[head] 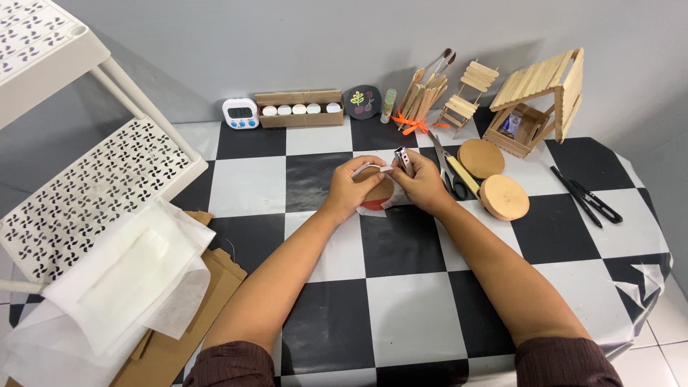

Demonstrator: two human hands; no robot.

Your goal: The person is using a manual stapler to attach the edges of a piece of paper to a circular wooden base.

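two hands close on a cloth-wrapped wooden disc

the left hand (352,188) curls over a round wooden disc (378,192), fingers closed on its near edge and on the white fabric (395,198) folded around it; a strip of red shows under the disc's lower rim. the right hand (424,183) is closed around a small metal stapler (402,159), whose silver head stands up just above the disc's top edge, right where the fabric is pulled over. both hands touch each other over the disc, which sits low over the black-and-white checkered tablecloth (401,301), near the middle of the table.

just right of the right hand lie scissors with yellow handles (453,175), and beside them two more wooden discs (494,188), one overlapping the other. further right rest black snips (588,196). along the back wall stand a white digital timer (240,113), a cardboard tray of small white pots (299,109), a dark painted disc (362,101), a bundle of craft sticks tied with orange ribbon (421,100), a little stick chair (467,97) and a stick house (541,100). at the left, white sheets (122,279) lie over cardboard (179,344), next to a white perforated shelf (79,197).
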